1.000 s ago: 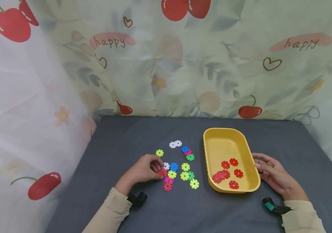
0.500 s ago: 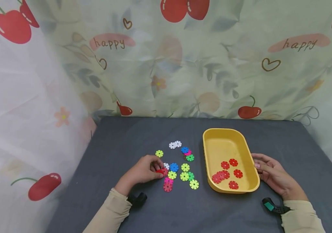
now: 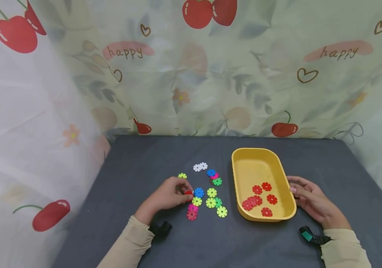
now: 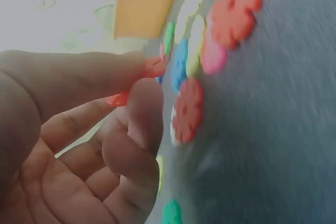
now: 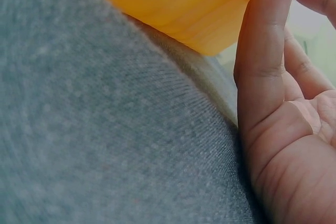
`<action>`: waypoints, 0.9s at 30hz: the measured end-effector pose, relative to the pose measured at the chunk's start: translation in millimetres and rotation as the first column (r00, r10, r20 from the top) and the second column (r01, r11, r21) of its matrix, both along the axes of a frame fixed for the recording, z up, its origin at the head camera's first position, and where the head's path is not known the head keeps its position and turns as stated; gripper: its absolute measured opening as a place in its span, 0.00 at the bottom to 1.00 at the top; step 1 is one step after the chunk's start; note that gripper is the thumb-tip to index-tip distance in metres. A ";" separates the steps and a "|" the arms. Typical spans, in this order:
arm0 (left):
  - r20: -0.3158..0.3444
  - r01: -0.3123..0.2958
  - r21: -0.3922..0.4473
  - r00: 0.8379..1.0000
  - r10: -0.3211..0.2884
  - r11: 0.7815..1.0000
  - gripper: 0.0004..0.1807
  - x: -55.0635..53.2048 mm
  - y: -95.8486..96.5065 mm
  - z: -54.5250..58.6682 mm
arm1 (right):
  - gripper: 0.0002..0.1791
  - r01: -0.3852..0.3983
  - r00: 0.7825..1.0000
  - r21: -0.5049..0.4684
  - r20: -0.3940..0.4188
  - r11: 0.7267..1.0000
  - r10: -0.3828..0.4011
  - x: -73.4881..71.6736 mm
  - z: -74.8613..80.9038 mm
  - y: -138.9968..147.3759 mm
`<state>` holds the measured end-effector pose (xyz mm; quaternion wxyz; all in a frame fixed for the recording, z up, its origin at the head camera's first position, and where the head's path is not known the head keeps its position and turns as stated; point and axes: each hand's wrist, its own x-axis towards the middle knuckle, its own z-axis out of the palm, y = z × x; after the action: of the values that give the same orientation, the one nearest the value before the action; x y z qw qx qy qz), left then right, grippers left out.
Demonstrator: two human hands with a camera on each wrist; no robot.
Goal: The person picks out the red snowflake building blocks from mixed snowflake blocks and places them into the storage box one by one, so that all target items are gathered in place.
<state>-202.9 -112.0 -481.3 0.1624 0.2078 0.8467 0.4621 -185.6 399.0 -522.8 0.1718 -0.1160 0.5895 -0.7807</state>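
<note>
My left hand (image 3: pixel 170 194) pinches a red notched plastic disc (image 3: pixel 189 192) between thumb and fingers, low over the left group of discs. The left wrist view shows the held red piece (image 4: pixel 155 67) at the fingertips, mostly covered by them. Just beyond the fingers, a red disc (image 4: pixel 189 109) lies over a white one. Beside that hand are a blue disc (image 3: pixel 199 192), a yellow-green disc (image 3: pixel 196 201), a pink one and another red. My right hand (image 3: pixel 314 203) rests against the right wall of the yellow basket (image 3: pixel 237 178), thumb at the rim, fingers fairly straight.
Several red discs (image 3: pixel 266 212) lie in the basket's near half. Between hand and basket are yellow-green discs (image 3: pixel 212 192) and a green one. Farther back lie two white discs (image 3: pixel 200 166) and a blue, pink and green cluster (image 3: pixel 214 177). A patterned curtain (image 3: pixel 191 93) hangs behind the table.
My left hand has shifted slightly right with the red disc, now covering the white disc that showed before. The right hand stays at the basket; the whole view has drifted a little.
</note>
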 end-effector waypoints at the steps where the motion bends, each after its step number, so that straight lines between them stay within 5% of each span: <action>1: -0.005 0.003 0.012 1.000 -0.003 1.000 0.06 -0.3 2.3 0.6 | 0.22 -0.001 1.000 -0.003 -0.001 1.000 0.001 0.0 0.3 -0.1; 16: -0.020 0.015 0.245 1.000 -0.011 0.969 0.06 -4.4 59.5 10.4 | 0.23 -0.011 1.000 -0.012 0.006 1.000 0.011 0.0 1.8 -2.2; 27: 0.113 -0.016 0.339 0.993 -0.024 0.941 0.07 -2.4 108.5 15.4 | 0.23 -0.019 1.000 -0.028 -0.007 0.999 0.019 0.5 2.8 -0.5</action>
<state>-205.3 -3.5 -465.9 0.1739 0.2073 0.7431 0.6120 -185.1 398.5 -520.0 0.1755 -0.1265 0.5780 -0.7868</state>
